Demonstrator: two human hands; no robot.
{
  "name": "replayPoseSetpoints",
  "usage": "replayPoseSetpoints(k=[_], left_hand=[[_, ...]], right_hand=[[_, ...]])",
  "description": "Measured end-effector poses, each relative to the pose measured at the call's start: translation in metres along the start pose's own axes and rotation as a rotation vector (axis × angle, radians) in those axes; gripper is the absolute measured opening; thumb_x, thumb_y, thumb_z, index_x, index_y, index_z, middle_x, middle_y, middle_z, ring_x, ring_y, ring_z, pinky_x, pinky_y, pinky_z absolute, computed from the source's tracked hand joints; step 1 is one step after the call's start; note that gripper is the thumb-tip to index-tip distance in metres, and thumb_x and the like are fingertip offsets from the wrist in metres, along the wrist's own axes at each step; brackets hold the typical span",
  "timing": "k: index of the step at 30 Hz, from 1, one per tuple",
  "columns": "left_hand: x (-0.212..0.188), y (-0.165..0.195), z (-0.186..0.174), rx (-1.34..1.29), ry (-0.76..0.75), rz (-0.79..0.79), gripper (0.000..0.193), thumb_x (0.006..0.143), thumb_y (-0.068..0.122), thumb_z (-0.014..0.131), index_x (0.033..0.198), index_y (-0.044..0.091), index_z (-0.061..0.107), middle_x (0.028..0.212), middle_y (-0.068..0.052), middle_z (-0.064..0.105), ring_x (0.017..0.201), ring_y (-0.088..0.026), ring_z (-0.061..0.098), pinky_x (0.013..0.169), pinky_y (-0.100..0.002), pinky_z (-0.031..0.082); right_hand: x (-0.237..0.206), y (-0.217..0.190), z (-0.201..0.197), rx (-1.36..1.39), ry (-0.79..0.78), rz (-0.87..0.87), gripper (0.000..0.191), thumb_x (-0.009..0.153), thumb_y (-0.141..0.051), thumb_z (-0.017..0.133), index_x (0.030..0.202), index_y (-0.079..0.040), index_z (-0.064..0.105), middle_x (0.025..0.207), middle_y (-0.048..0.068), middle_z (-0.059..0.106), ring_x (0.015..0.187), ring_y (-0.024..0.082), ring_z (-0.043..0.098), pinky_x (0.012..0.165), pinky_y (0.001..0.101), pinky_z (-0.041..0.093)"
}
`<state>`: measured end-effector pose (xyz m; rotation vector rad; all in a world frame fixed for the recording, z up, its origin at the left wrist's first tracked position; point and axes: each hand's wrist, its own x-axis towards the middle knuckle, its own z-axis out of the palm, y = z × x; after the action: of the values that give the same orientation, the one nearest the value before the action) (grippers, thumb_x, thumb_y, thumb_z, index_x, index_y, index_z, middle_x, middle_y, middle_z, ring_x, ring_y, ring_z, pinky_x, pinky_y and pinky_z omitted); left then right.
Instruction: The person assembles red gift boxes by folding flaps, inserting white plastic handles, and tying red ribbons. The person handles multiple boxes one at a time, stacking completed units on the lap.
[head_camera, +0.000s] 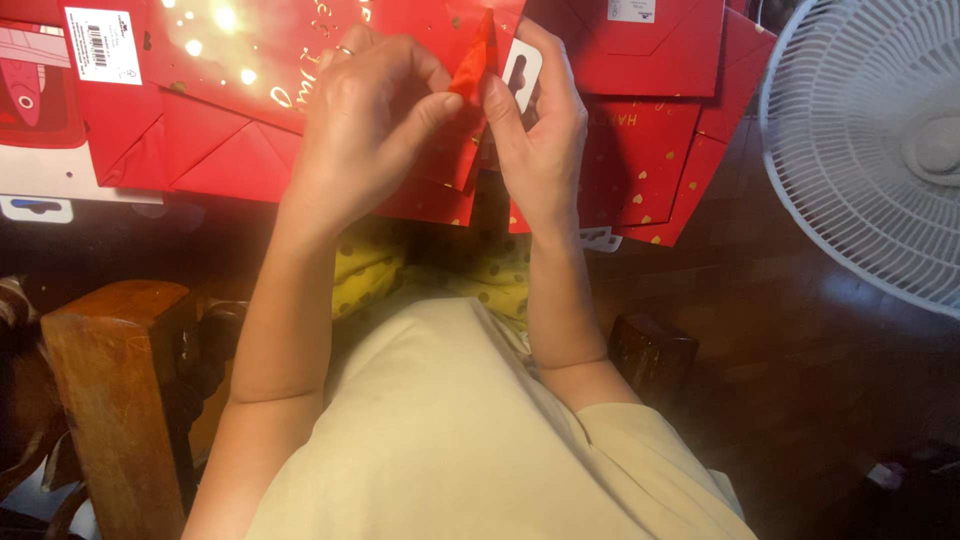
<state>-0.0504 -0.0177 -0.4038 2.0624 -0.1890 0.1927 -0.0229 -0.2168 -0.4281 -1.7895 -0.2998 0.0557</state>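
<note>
Both hands meet above the lap: the left hand and right hand each pinch, fingers closed, a small folded strip of red paper held upright between them, over flat red paper envelopes with gold hearts. A white round fan stands nearby.

White electric fan, grille facing the viewer, at right above the dark wooden floor. Wooden chair arm at lower left. Flat red paper bags with gold heart print lie stacked at upper right; white barcode label at upper left.
</note>
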Motion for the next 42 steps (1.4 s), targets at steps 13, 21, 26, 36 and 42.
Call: replayPoseSetpoints(k=[13, 21, 26, 36, 42], left_hand=[[0.008, -0.006, -0.011, -0.87, -0.048, -0.277, 0.016, 0.111, 0.012, 0.07, 0.114, 0.002, 0.058, 0.097, 0.0, 0.062, 0.087, -0.008, 0.058, 0.08, -0.025, 0.048], [-0.004, 0.04, -0.013, 0.209, 0.138, 0.32, 0.037, 0.09, 0.015, 0.096, 0.113, 0.01, 0.068, 0.109, -0.01, 0.06, 0.092, -0.026, 0.058, 0.079, -0.034, 0.05], [0.0, 0.038, 0.001, 0.233, 0.155, 0.295, 0.045, 0.075, 0.011, 0.093, 0.111, 0.005, 0.067, 0.112, -0.01, 0.059, 0.097, -0.031, 0.057, 0.08, -0.042, 0.049], [-0.004, 0.016, 0.015, 0.046, 0.172, 0.216, 0.024, 0.09, -0.009, 0.077, 0.106, 0.003, 0.063, 0.102, -0.01, 0.067, 0.093, -0.03, 0.064, 0.081, -0.035, 0.052], [-0.003, 0.018, 0.004, -0.826, 0.246, -0.118, 0.011, 0.103, -0.006, 0.065, 0.105, 0.005, 0.06, 0.105, -0.004, 0.071, 0.101, -0.015, 0.07, 0.095, -0.029, 0.057]], right_hand=[[-0.002, -0.008, -0.005, -0.022, 0.007, -0.005, 0.033, 0.115, -0.01, 0.068, 0.142, -0.002, 0.052, 0.117, 0.004, 0.07, 0.103, 0.009, 0.065, 0.093, 0.0257, 0.057], [-0.003, -0.017, -0.009, 0.069, 0.007, -0.045, 0.032, 0.119, -0.006, 0.064, 0.147, 0.0, 0.05, 0.131, 0.005, 0.063, 0.117, 0.008, 0.061, 0.106, 0.025, 0.052], [0.004, -0.024, -0.015, 0.144, 0.023, 0.014, 0.031, 0.118, -0.011, 0.063, 0.145, 0.001, 0.053, 0.119, 0.004, 0.065, 0.101, 0.007, 0.058, 0.092, 0.0237, 0.048], [0.004, -0.022, -0.012, 0.102, 0.001, -0.061, 0.03, 0.121, -0.017, 0.062, 0.145, -0.001, 0.051, 0.127, 0.002, 0.062, 0.107, 0.007, 0.057, 0.096, 0.023, 0.048], [0.004, -0.017, -0.013, -0.011, 0.004, -0.037, 0.031, 0.121, -0.018, 0.062, 0.144, -0.001, 0.051, 0.125, 0.001, 0.063, 0.105, 0.007, 0.058, 0.098, 0.0221, 0.051]])
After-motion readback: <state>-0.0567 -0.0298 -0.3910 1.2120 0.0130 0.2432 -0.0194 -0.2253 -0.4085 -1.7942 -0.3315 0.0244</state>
